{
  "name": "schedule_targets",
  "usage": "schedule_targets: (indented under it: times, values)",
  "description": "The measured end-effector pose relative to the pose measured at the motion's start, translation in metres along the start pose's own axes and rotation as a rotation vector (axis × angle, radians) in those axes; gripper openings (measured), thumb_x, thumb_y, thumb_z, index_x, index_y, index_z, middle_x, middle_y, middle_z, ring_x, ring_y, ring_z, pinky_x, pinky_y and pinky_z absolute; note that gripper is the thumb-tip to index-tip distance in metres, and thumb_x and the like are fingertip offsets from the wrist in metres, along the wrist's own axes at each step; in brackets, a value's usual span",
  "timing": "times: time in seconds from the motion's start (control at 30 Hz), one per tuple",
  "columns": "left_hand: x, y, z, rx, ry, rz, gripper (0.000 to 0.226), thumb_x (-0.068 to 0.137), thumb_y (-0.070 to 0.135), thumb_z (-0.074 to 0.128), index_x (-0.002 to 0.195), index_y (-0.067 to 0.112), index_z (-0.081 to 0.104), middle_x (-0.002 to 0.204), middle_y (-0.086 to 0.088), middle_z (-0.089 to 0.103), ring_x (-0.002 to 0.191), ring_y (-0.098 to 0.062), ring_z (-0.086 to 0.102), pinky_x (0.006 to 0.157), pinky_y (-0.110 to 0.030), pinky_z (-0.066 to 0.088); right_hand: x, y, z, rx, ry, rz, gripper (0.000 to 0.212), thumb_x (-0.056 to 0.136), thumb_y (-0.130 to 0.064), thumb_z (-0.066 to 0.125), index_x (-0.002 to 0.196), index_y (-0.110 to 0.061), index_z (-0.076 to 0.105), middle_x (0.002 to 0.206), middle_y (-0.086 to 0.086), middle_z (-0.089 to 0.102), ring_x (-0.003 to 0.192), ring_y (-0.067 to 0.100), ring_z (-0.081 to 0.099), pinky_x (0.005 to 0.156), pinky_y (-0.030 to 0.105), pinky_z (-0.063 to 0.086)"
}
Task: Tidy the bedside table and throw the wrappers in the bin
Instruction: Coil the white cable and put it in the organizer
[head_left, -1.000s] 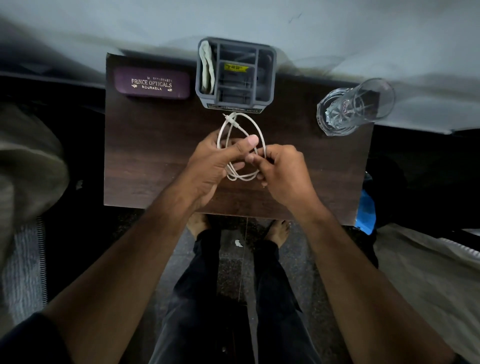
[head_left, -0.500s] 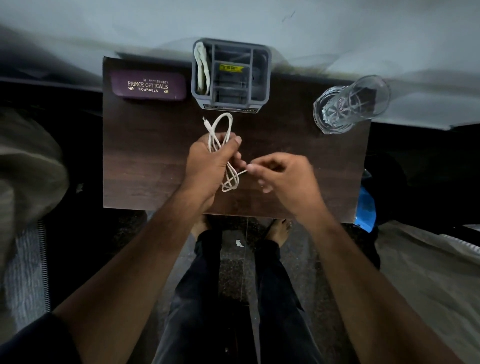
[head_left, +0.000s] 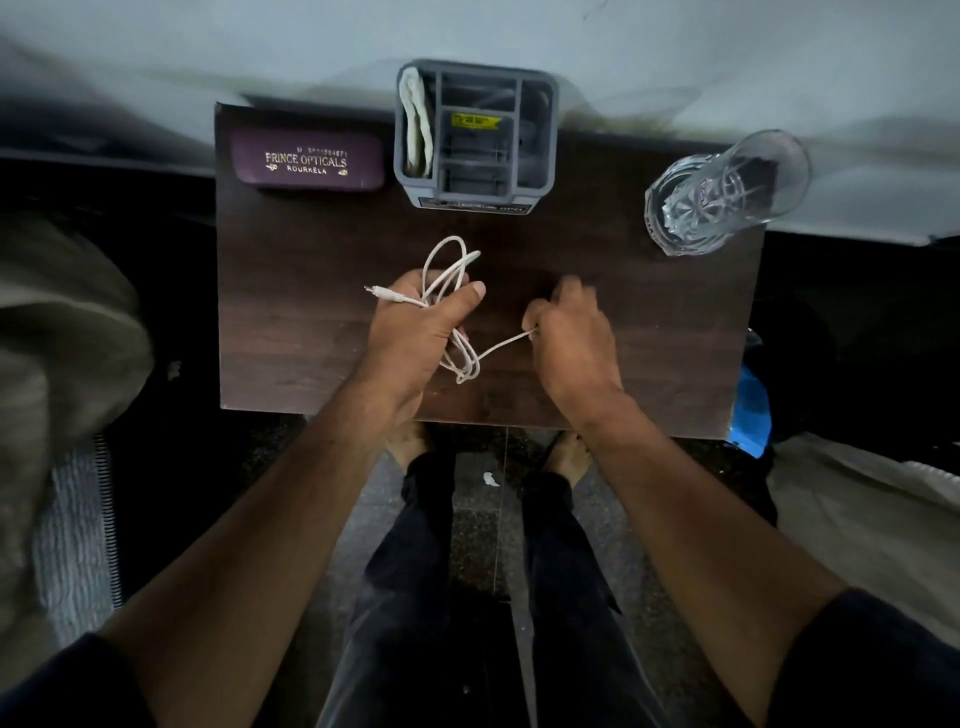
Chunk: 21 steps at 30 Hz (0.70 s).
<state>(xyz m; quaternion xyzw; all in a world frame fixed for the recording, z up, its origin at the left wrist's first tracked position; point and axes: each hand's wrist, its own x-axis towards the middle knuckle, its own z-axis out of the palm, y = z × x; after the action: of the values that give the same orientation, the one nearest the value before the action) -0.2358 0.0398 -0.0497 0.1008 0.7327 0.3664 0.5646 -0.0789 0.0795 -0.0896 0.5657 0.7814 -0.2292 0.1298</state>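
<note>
A dark wooden bedside table (head_left: 291, 332) stands against the wall. My left hand (head_left: 410, 338) grips a coiled white cable (head_left: 445, 270) over the table's middle; loops stick out above and below the fist, and a plug end pokes out to the left. My right hand (head_left: 571, 343) pinches the cable's loose end just to the right, with a short stretch of cord running between the two hands. A grey organiser (head_left: 475, 132) with several compartments sits at the back centre, a pale folded item in its left slot.
A maroon spectacle case (head_left: 306, 161) lies at the back left. A clear glass tumbler (head_left: 722, 195) stands at the back right corner. Something blue (head_left: 750, 410) sits beside the table's right edge. Bedding flanks both sides; a small white scrap (head_left: 490, 479) lies on the floor between my feet.
My hands have drawn apart: the left kept the coil and turned so the plug end points left, while the right moved right, pulling a strand of cable taut.
</note>
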Motion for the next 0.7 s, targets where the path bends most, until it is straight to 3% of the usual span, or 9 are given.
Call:
schedule_targets:
  times: [0.1, 0.17, 0.3, 0.43, 0.57, 0.7]
  values:
    - [-0.001, 0.003, -0.003, 0.040, -0.012, 0.011, 0.023, 0.091, 0.017, 0.074, 0.111, 0.007, 0.068, 0.075, 0.000, 0.059, 0.046, -0.002, 0.054, 0.044, -0.019, 0.049, -0.001, 0.003, -0.007, -0.017, 0.033, -0.032, 0.015, 0.090, -0.008, 0.063, 0.099, -0.018, 0.071, 0.120, 0.010, 0.052, 0.114, 0.033, 0.047, 0.090, 0.045, 0.046]
    - [-0.001, 0.004, -0.004, 0.068, -0.024, 0.024, 0.024, 0.091, 0.016, 0.074, 0.112, 0.007, 0.068, 0.083, -0.004, 0.065, 0.057, -0.006, 0.062, 0.048, -0.020, 0.052, -0.001, 0.005, -0.019, 0.004, 0.023, -0.075, 0.015, 0.088, -0.009, 0.065, 0.094, -0.021, 0.070, 0.116, 0.007, 0.056, 0.111, 0.032, 0.050, 0.089, 0.044, 0.044]
    - [0.001, 0.004, -0.003, 0.142, -0.060, 0.065, 0.024, 0.085, 0.025, 0.078, 0.107, 0.016, 0.072, 0.105, -0.011, 0.078, 0.099, -0.028, 0.075, 0.087, -0.044, 0.063, 0.000, -0.001, -0.057, 0.341, -0.117, -0.073, 0.011, 0.084, -0.013, 0.074, 0.087, -0.024, 0.073, 0.090, -0.002, 0.063, 0.087, 0.019, 0.064, 0.077, 0.033, 0.053]
    - [-0.008, 0.012, 0.002, 0.057, -0.189, 0.042, 0.032, 0.086, 0.019, 0.079, 0.116, 0.011, 0.072, 0.113, -0.015, 0.078, 0.110, -0.030, 0.073, 0.102, -0.048, 0.057, -0.009, -0.014, -0.089, 0.657, -0.028, 0.000, 0.012, 0.080, -0.011, 0.082, 0.088, -0.017, 0.075, 0.079, 0.000, 0.073, 0.066, 0.011, 0.066, 0.064, 0.027, 0.057]
    - [-0.017, 0.016, 0.004, -0.090, -0.326, 0.028, 0.038, 0.089, 0.013, 0.076, 0.125, 0.004, 0.068, 0.119, -0.019, 0.075, 0.108, -0.027, 0.075, 0.100, -0.036, 0.058, -0.011, -0.019, -0.095, 0.999, -0.052, 0.126, 0.013, 0.079, -0.003, 0.081, 0.091, -0.005, 0.075, 0.078, 0.013, 0.076, 0.065, 0.028, 0.074, 0.062, 0.038, 0.064]
    - [-0.020, 0.017, 0.002, -0.094, -0.400, 0.042, 0.035, 0.092, 0.006, 0.071, 0.125, -0.002, 0.066, 0.111, -0.023, 0.075, 0.096, -0.024, 0.075, 0.085, -0.034, 0.062, -0.016, -0.019, -0.099, 1.313, -0.120, 0.198, 0.030, 0.084, 0.008, 0.071, 0.113, 0.002, 0.070, 0.082, 0.012, 0.074, 0.070, 0.025, 0.069, 0.060, 0.030, 0.062]
